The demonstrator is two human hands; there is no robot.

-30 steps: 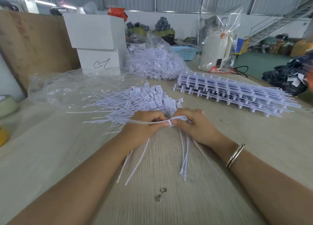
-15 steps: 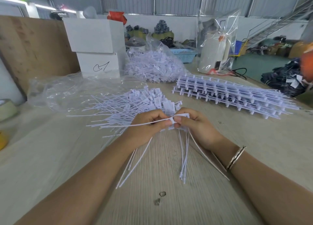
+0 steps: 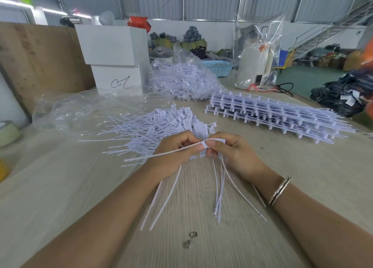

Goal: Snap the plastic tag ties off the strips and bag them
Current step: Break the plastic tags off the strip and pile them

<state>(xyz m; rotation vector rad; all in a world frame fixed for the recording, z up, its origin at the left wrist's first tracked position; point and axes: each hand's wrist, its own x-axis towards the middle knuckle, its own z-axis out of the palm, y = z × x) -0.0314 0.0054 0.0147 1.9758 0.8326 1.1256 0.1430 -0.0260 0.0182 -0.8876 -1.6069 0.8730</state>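
Note:
My left hand point(image 3: 173, 152) and my right hand point(image 3: 232, 152) meet over the middle of the table, both pinching a strip of white tag ties point(image 3: 219, 187). One tie point(image 3: 161, 153) sticks out to the left from my left fingers. Other tails hang down toward me from both hands. Just behind my hands lies a loose pile of snapped-off ties point(image 3: 161, 126). A stack of whole strips point(image 3: 272, 114) lies to the right. An empty clear bag point(image 3: 80, 112) lies flat on the left, and a filled bag of ties point(image 3: 181, 82) sits farther back.
White boxes point(image 3: 115, 55) stand at the back left against a wooden board point(image 3: 40, 60). A bagged white appliance point(image 3: 256, 64) with a black cord stands at the back right. A tape roll point(image 3: 8, 132) lies at the left edge. Bare wood-grain table point(image 3: 60, 187) spreads on the near left.
The tie held by my left hand has swung from lying level to slanting down-left. My hands stay together at the same spot. The hanging tails have spread slightly.

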